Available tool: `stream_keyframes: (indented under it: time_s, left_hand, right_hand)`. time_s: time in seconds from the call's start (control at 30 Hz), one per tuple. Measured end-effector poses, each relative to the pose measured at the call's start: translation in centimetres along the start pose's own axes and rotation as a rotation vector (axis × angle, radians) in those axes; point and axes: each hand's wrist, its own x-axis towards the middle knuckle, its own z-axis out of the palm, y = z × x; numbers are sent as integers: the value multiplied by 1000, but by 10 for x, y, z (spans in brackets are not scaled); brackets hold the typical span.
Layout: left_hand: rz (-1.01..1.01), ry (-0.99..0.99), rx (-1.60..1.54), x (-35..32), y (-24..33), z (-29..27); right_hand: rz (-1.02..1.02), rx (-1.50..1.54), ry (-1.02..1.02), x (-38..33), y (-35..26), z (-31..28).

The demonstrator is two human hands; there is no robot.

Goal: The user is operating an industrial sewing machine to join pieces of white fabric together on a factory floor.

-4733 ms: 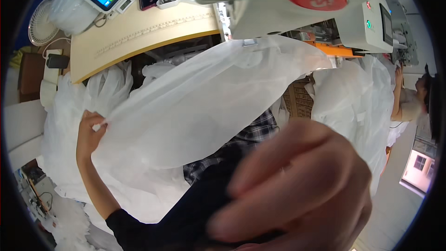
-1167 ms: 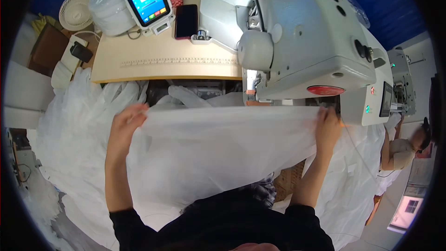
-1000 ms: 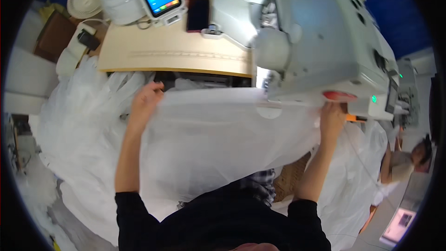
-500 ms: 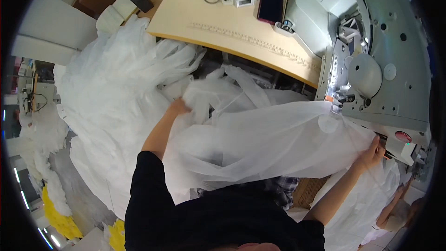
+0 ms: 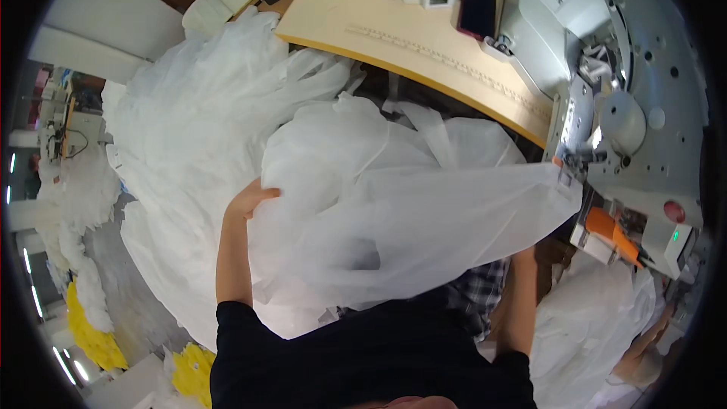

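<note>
Fabric pile (image 5: 182, 106): heaped at left.
Left hand (image 5: 252, 198): left of centre, touching the white sheet (image 5: 454, 212), apparently steadying its slack; fingers partly hidden, closure cannot be told.
Sheet position: across centre, right end at the machine (image 5: 666, 151), seemingly supported there.
Right hand: hidden behind sheet above right forearm (image 5: 519, 303); state cannot be told.

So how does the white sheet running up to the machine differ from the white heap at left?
The white sheet lies spread and fairly smooth; the white heap is bunched in many folds. The sheet's right end reaches the machine; the heap sits well left of it. Both are white.
</note>
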Motion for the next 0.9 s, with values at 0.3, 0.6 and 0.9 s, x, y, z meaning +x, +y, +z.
stream_keyframes:
  time_s: [0.3,0.6,0.9]
  left_hand:
    - [775,798,429,-86,92,12]
    - [864,692,-195,-195,80,9]
    - [1269,-66,350,-270,117,68]
  right_hand:
    - [620,-470,-1328,-376,65,-82]
    - [297,-396,-1147,-153,15,-155]
    - [-892,658,-11,165,-377,-72]
